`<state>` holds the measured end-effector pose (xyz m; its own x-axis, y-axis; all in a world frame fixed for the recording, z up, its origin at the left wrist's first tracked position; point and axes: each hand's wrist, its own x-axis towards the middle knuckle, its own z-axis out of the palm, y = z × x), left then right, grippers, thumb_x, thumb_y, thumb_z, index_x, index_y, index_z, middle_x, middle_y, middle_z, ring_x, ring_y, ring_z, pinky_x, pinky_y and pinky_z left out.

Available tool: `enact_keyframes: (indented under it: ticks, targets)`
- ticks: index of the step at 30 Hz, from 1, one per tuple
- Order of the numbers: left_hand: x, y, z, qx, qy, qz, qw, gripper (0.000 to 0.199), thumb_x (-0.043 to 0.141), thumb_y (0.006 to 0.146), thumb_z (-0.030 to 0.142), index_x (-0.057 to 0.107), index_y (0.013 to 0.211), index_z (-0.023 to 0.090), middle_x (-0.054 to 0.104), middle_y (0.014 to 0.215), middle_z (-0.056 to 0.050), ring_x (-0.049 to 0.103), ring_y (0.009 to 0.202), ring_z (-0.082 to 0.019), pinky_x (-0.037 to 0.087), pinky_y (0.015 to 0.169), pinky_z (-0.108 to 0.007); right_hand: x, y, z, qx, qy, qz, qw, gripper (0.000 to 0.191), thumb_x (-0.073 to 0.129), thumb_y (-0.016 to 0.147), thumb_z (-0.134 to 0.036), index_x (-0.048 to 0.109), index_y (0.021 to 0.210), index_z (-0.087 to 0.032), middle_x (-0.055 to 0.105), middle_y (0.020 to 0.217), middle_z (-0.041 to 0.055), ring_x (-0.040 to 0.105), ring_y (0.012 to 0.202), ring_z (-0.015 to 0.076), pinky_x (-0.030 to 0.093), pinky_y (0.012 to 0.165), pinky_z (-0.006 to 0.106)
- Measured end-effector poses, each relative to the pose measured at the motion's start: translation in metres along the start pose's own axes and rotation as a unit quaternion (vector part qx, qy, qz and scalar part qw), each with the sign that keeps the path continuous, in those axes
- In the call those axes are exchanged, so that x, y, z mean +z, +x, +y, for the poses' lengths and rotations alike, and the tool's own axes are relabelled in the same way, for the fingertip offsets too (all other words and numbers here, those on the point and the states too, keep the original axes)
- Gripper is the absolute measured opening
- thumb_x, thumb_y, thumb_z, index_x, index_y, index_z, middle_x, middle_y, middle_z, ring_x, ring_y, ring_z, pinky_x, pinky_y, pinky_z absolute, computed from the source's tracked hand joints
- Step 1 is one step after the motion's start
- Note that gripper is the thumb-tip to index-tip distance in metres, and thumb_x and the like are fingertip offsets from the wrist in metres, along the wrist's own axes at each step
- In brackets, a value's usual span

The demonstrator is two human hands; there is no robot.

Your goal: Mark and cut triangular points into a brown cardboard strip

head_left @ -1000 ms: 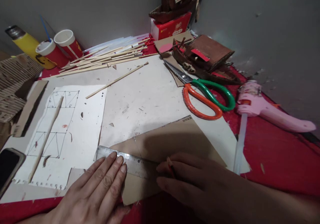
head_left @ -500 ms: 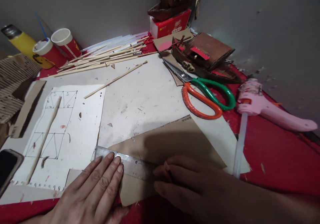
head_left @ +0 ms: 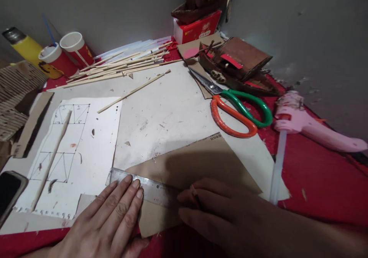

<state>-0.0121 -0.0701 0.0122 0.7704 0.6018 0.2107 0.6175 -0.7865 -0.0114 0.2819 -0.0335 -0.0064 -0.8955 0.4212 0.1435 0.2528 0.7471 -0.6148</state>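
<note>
My left hand [head_left: 110, 216] lies flat with its fingers stretched out, pressing a clear plastic ruler [head_left: 152, 192] down. Under the ruler is a piece of brown cardboard [head_left: 209, 160], its near part in shadow. At the ruler's right end my right hand [head_left: 214, 208] is closed around a thin pen [head_left: 196, 196], of which only a short reddish part shows between the fingers. The pen's tip is hidden. To the left, a sheet of paper with a ruled truss drawing [head_left: 99, 147] has a wooden stick [head_left: 53, 156] lying across it.
Scissors [head_left: 234, 116] and a pink glue gun [head_left: 290, 110] lie to the right. Behind are a brown model boat [head_left: 241, 64] and a pile of thin sticks [head_left: 123, 66]. Paper cups [head_left: 76, 49], a yellow bottle [head_left: 30, 53] and a phone [head_left: 10, 191] are on the left.
The whole view has shifted very slightly. Both hands, the ruler and the cardboard keep their places relative to each other.
</note>
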Motion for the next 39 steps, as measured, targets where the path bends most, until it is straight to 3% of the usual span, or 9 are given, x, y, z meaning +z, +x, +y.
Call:
enact_keyframes:
  ticks: [12, 19, 39]
  targets:
    - [-0.0018, 0.0003, -0.0037, 0.005, -0.001, -0.01, 1.0, 0.039, 0.054, 0.103, 0.038, 0.068, 0.122, 0.007, 0.072, 0.129, -0.009, 0.065, 0.125, -0.022, 0.031, 0.122, -0.033, 0.0048, -0.0052, 0.0003, 0.02, -0.008, -0.007, 1.0, 0.034, 0.049, 0.099, -0.009, 0.06, 0.131, -0.013, 0.07, 0.123, 0.0153, 0.062, 0.115, 0.0252, 0.048, 0.105, 0.04]
    - [-0.0025, 0.0011, -0.0036, 0.01, 0.002, -0.014, 1.0, 0.039, 0.055, 0.103, 0.039, 0.068, 0.121, 0.007, 0.073, 0.129, -0.009, 0.065, 0.124, -0.022, 0.038, 0.119, -0.032, 0.0011, -0.0043, -0.0001, 0.037, -0.028, -0.005, 0.999, 0.033, 0.05, 0.102, -0.018, 0.061, 0.132, -0.017, 0.071, 0.125, 0.0135, 0.065, 0.11, 0.0272, 0.053, 0.096, 0.04]
    - [-0.0008, 0.0007, -0.004, 0.006, -0.003, -0.022, 1.0, 0.039, 0.055, 0.103, 0.037, 0.068, 0.124, 0.006, 0.07, 0.132, -0.01, 0.063, 0.127, -0.023, 0.028, 0.124, -0.033, 0.002, -0.0068, 0.0035, 0.046, 0.001, 0.004, 0.999, 0.033, 0.053, 0.1, -0.018, 0.062, 0.132, -0.017, 0.072, 0.127, 0.0126, 0.065, 0.116, 0.0251, 0.046, 0.11, 0.041]
